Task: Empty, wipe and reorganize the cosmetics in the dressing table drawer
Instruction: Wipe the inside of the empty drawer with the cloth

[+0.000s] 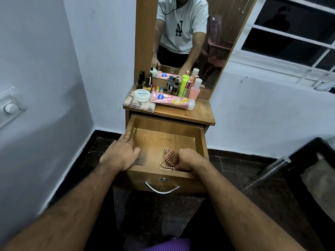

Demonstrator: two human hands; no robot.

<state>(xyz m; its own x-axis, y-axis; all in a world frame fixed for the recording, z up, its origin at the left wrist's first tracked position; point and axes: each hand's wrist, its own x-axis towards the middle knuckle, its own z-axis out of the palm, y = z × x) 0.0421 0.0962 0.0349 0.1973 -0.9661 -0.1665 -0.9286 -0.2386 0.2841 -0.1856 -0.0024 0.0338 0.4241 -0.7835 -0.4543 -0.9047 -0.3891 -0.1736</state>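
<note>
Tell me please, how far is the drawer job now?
Emptying looks done: the drawer holds only the checked cloth, and the cosmetics stand on the tabletop. Wiping is in hand: the right hand grips the cloth on the drawer floor while the left hand rests on the drawer's left edge. Left to do: put the cosmetics back in order.

The wooden drawer point(203, 142) stands pulled out. The left hand point(120, 153) rests flat on its left front corner; the right hand point(188, 160) grips a checked cloth point(167, 157) on the drawer floor. Cosmetics crowd the worktop point(201, 113) below the mirror point(190, 33).
</note>
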